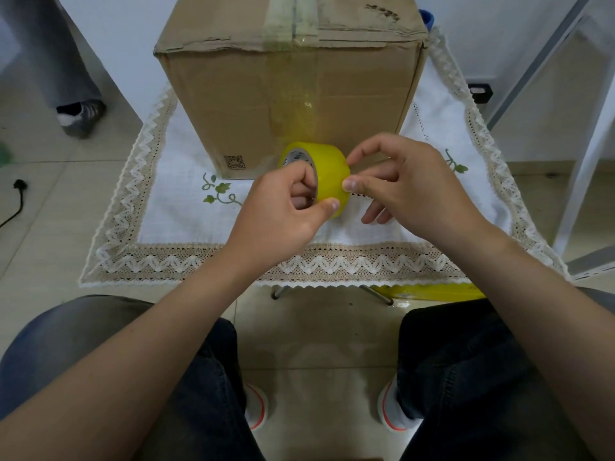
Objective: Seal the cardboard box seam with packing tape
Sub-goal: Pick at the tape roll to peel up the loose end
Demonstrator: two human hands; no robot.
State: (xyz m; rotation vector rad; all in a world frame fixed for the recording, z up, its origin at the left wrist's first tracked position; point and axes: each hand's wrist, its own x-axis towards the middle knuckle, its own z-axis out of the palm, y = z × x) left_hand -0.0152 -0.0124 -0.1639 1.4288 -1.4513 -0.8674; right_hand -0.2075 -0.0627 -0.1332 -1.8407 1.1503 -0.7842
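Note:
A brown cardboard box [239, 104] stands on a small table covered with a white lace-edged cloth [173, 201]. Its top seam [293, 24] carries a strip of clear yellowish tape that runs down the front face. In front of the box I hold a yellow roll of packing tape [327, 168]. My left hand [283, 207] grips the roll, fingers through its core and thumb on the outer face. My right hand [409, 184] touches the roll's right side, thumb and forefinger pinched at the surface of the tape.
Another person's leg and shoe [78, 114] stand on the tiled floor at the left. A black cable [16, 197] lies at the far left. A white metal frame [585, 161] rises on the right. A yellow object [432, 292] lies under the table's front edge.

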